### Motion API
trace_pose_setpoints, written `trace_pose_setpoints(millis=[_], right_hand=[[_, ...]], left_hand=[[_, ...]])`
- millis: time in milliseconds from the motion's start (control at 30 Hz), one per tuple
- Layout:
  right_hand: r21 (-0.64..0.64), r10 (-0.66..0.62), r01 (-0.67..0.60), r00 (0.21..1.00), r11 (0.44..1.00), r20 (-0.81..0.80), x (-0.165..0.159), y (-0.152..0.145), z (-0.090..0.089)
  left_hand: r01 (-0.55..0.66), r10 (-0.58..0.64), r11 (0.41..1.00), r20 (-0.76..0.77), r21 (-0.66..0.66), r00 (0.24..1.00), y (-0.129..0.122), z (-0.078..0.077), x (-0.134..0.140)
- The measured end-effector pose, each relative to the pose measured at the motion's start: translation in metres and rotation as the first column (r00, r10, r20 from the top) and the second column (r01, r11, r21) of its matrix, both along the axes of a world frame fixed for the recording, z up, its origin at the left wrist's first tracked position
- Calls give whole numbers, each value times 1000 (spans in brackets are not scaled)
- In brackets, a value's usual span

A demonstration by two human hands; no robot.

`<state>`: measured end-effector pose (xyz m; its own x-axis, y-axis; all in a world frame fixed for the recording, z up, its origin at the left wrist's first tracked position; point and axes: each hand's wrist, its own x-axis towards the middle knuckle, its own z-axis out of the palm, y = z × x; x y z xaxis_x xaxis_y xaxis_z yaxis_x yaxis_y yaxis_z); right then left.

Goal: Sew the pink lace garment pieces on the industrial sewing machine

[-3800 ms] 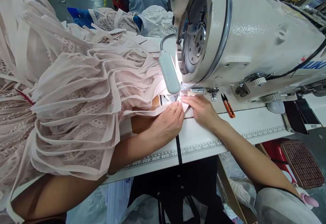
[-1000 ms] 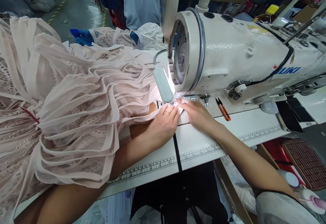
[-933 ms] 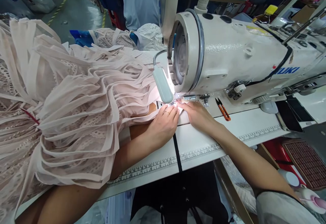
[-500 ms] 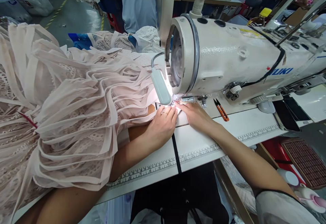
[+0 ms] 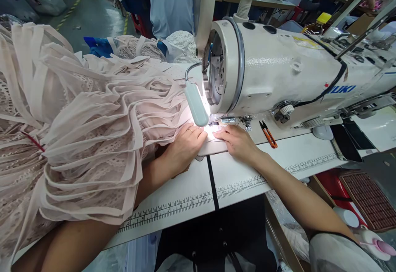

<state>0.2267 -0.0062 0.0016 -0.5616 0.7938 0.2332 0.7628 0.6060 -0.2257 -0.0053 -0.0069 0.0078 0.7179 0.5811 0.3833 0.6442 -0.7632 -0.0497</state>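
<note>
A pale pink fabric piece [image 5: 213,135] lies under the needle area of a white sewing machine [image 5: 262,70], brightly lit and partly hidden by my fingers. My left hand [image 5: 188,143] is closed on its left side, fingertips pressed down near the presser foot. From the right, my right hand [image 5: 239,142] pinches the near edge, its fingers bent. A small grey-green lamp [image 5: 197,105] hangs just above my left fingers and covers part of the stitching spot. To the left, a large heap of pale pink lace-trimmed garments [image 5: 89,140] rests over my left forearm.
Orange thread snips [image 5: 268,134] lie right of my right hand. A printed ruler strip [image 5: 185,205] runs along the table's front edge. Behind the machine are more lace pieces [image 5: 181,46] and a person in a blue shirt [image 5: 170,6]. A woven basket [image 5: 368,200] stands low at right.
My left hand has slid left and slightly back, and its fingers now sit farther from the right hand. The machine's handwheel-side opening shows its inner disc in a different position.
</note>
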Motion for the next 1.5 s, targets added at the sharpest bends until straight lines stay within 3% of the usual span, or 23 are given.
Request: trace_pose_setpoints(millis=[200, 333, 467, 600, 700, 900, 1100, 1333, 1500], right_hand=[[-21, 19, -20, 999, 1000, -31, 4, -1, -1], [-8, -28, 27, 997, 1000, -71, 5, -1, -2], [13, -91, 93, 992, 996, -90, 4, -2, -2], [10, -128, 130, 985, 992, -114, 4, -4, 0], [7, -82, 84, 988, 996, -132, 4, -4, 2], [13, -21, 23, 989, 1000, -146, 3, -3, 4], [35, 44, -38, 982, 999, -183, 3, -5, 6], [82, 184, -175, 975, 981, -121, 6, -6, 12], [88, 184, -176, 979, 980, -84, 8, -5, 9]], left_hand=[[11, -11, 999, 2, 39, 1000, 3, 0, 0], [18, -22, 998, -62, -61, 998, 0, 2, -1], [-64, 68, 990, 25, -127, 997, 2, -2, -3], [82, -55, 980, 150, -179, 987, 9, -4, -3], [170, -158, 979, 109, -116, 981, 10, -4, -1], [62, -57, 994, -50, 91, 997, -1, 1, 6], [84, -79, 988, -46, 130, 996, -8, 3, 11], [77, -70, 994, 81, -81, 994, -4, -3, 0], [85, -81, 979, 33, -183, 996, -3, -7, -5]])
